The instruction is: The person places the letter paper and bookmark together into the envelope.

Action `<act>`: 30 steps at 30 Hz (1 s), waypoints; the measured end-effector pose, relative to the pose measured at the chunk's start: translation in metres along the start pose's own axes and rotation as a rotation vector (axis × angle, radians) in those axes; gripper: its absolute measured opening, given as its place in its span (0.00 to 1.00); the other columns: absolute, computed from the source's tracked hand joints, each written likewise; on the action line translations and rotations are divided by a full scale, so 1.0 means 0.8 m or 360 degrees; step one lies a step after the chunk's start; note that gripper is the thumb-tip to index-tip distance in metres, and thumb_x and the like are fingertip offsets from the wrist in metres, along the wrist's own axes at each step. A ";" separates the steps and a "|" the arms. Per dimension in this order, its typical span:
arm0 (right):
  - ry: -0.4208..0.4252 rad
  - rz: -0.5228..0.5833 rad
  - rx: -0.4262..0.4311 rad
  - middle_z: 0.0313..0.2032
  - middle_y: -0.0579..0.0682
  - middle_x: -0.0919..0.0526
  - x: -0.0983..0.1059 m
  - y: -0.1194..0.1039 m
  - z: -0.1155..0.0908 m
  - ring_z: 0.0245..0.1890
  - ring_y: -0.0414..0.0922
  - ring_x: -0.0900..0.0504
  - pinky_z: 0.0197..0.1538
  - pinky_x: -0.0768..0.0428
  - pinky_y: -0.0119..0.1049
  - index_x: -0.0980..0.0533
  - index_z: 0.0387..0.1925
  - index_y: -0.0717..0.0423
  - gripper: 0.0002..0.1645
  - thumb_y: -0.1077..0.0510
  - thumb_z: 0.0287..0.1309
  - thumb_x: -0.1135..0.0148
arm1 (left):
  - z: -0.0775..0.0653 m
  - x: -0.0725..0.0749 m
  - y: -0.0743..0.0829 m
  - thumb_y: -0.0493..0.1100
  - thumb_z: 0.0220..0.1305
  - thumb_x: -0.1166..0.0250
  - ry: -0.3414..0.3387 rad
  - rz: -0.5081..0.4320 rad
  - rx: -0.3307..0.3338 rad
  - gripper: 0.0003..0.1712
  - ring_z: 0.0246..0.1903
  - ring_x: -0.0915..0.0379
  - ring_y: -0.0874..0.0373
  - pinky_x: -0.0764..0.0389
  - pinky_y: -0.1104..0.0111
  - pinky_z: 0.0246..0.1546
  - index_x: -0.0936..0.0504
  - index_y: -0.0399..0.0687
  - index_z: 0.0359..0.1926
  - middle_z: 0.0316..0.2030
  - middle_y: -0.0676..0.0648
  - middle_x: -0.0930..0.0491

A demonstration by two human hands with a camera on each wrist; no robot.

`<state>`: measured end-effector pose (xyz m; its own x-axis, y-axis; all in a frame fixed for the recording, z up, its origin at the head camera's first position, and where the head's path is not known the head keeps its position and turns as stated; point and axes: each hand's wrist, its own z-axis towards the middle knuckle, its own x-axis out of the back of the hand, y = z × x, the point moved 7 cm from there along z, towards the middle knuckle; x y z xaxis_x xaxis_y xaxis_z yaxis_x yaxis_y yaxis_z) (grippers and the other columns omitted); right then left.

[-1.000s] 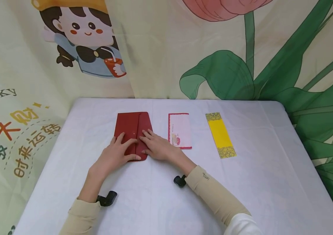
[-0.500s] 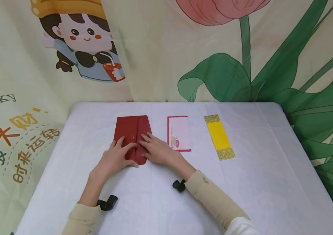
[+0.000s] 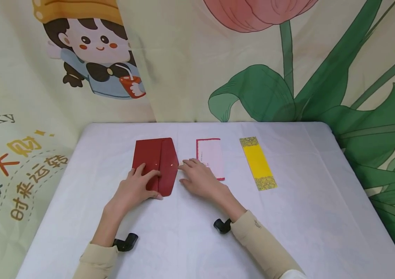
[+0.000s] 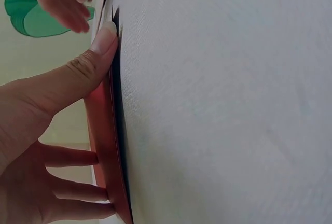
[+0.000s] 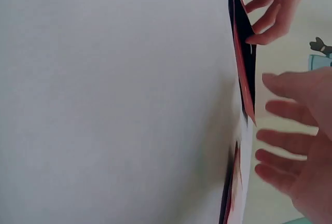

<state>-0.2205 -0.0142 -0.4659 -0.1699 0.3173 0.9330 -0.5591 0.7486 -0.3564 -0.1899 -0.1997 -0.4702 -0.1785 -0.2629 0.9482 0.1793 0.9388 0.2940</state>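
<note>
A dark red envelope lies on the white-covered table, its angled flap toward the right with a small bright spot near the point. My left hand rests spread on the envelope's near left part. In the left wrist view, the thumb presses at the envelope's near edge while other fingers touch farther along. My right hand hovers just right of the flap, fingers extended and holding nothing. A dark gap shows under the flap in the right wrist view, so it stands a little raised.
Partly behind my right hand lies a pale pink card with red borders. Farther right is a yellow strip with patterned gold ends. A printed cloth backdrop hangs behind the table's far edge.
My right hand has come off the envelope and shifted right, now partly over the pink card. The flap's pointed edge shows farther right. My left hand stays on the envelope.
</note>
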 end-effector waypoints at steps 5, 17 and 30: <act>0.0163 0.0052 -0.0337 0.55 0.51 0.23 0.018 0.030 -0.017 0.53 0.47 0.26 0.55 0.22 0.41 0.28 0.61 0.53 0.29 0.48 0.60 0.35 | -0.001 0.000 0.000 0.62 0.45 0.24 -0.0009 -0.0018 0.0016 0.43 0.63 0.46 0.24 0.26 0.33 0.45 0.28 0.60 0.62 0.68 0.29 0.44; 0.0409 0.0091 -0.0933 0.46 0.59 0.29 0.039 0.091 -0.045 0.40 0.50 0.29 0.36 0.19 0.39 0.31 0.57 0.65 0.39 0.43 0.53 0.30 | 0.000 0.000 0.001 0.61 0.45 0.24 -0.0024 -0.0033 0.0016 0.44 0.63 0.46 0.24 0.27 0.32 0.45 0.29 0.60 0.63 0.69 0.29 0.45; 0.0260 0.0152 -0.1154 0.40 0.58 0.33 0.025 0.112 -0.038 0.33 0.50 0.27 0.29 0.25 0.36 0.29 0.46 0.67 0.40 0.39 0.47 0.27 | -0.001 -0.001 -0.001 0.62 0.45 0.24 0.0017 -0.0036 -0.0006 0.42 0.63 0.46 0.24 0.27 0.33 0.45 0.28 0.61 0.62 0.68 0.30 0.44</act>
<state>-0.2490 0.0771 -0.4807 -0.0365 0.4403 0.8971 0.1369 0.8915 -0.4319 -0.1889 -0.2006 -0.4712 -0.1721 -0.2864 0.9425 0.1790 0.9318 0.3158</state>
